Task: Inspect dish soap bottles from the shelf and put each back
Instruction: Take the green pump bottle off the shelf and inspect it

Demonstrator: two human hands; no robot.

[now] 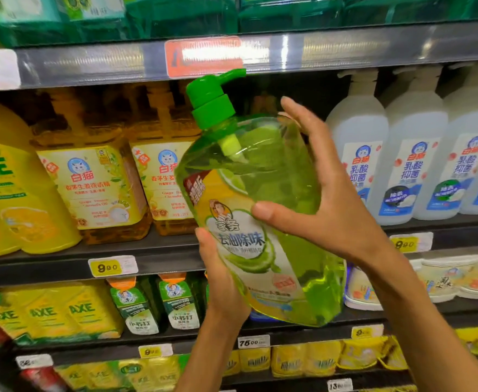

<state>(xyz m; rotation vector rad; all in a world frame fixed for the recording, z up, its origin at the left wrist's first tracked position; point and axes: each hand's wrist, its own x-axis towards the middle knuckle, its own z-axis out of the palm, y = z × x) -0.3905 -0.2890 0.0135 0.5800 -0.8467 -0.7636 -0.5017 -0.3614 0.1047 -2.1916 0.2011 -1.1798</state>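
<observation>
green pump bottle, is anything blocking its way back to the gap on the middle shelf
Nothing visible does. The green pump bottle is held tilted in front of the dark gap between the yellow ginger bottles and the white bottles. The left hand grips its lower edge and the right hand its side. The gap's floor is hidden behind it.

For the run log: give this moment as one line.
phase: inspecting | object: green pump bottle, tilted, off shelf | left hand: grips lower part | right hand: grips side | shelf gap behind

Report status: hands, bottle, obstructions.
Left hand grips the lower edge of the clear green pump-top dish soap bottle. Right hand holds its side. Bottle tilted, off the shelf. Nothing blocking it.
</observation>
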